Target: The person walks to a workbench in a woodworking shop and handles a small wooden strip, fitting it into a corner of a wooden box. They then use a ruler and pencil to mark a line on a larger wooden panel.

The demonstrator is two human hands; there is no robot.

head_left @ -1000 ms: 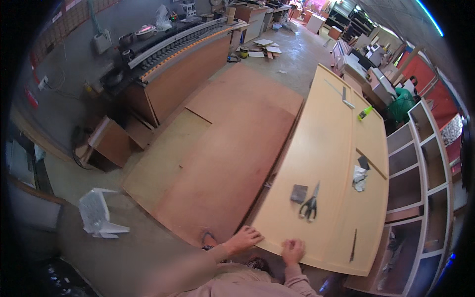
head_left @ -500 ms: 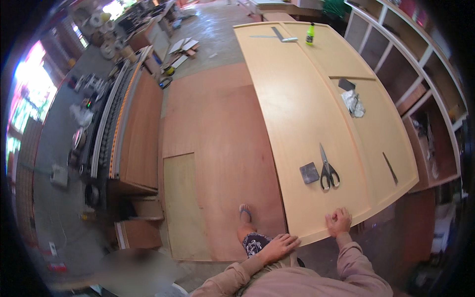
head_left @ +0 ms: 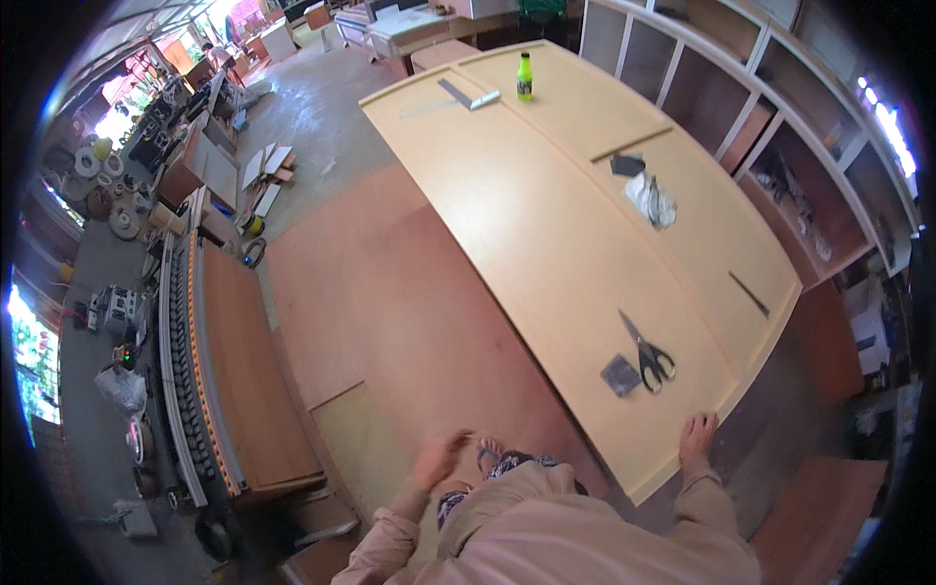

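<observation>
A large pale wooden panel (head_left: 575,263) with raised edge strips stretches away in front of me. My right hand (head_left: 698,436) rests on its near edge, fingers laid over the strip and holding no tool. Left of the panel, my left hand (head_left: 444,458) hangs in the air above the floor boards, smeared by motion. Black-handled scissors (head_left: 647,356) lie on the panel, blades pointing away, beside a small dark square pad (head_left: 620,374). Near the right edge lies a thin dark strip (head_left: 749,293). Farther off are a crumpled silvery wrapper (head_left: 650,201) and a dark sheet piece (head_left: 627,165).
A green bottle (head_left: 525,78) and a try square (head_left: 468,95) occupy the panel's far end. White-framed shelving (head_left: 751,78) lines the right. Along the left runs a long bench with a metal rail (head_left: 185,361). Brown boards (head_left: 390,283) cover the floor between; offcuts (head_left: 265,175) lie beyond.
My left hand has come off the panel's near corner and swung left. My right hand's fingers, curled before, now lie over the edge. My body and view have turned left.
</observation>
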